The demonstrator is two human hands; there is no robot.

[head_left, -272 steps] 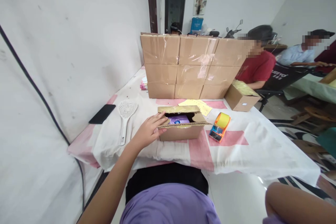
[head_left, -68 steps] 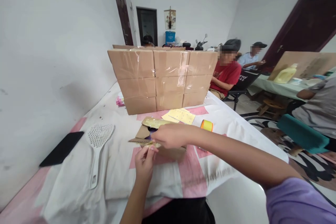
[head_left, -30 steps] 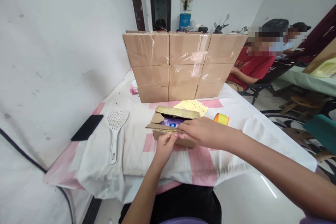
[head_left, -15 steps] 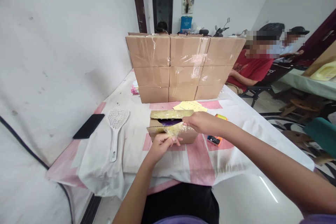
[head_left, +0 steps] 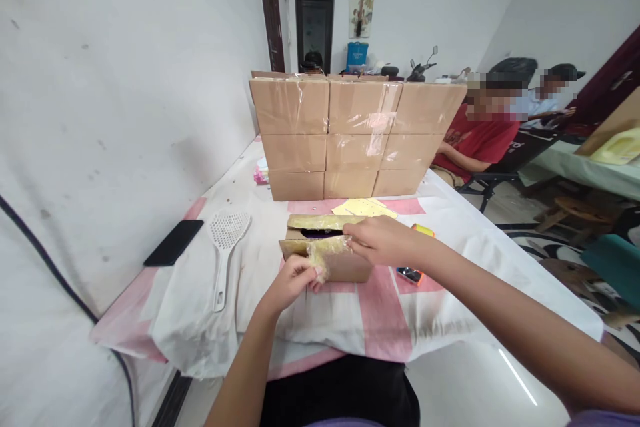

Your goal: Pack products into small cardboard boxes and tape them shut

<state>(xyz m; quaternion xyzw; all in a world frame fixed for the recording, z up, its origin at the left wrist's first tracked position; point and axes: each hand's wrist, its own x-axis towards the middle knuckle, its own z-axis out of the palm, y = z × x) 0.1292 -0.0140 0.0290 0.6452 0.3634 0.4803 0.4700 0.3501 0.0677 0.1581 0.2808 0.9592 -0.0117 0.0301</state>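
White-walled room, pink-checked table [head_left: 380, 310], stacked cartons [head_left: 357, 137], open box [head_left: 325, 257]

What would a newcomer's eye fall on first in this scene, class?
A wall of taped cardboard boxes is stacked at the table's far end. In front, the left hand and right hand work at a small open box with yellowish tape. A white slotted scoop lies left.

Left hand [head_left: 293, 280] and right hand [head_left: 380, 241] pinch, forearms outstretched.
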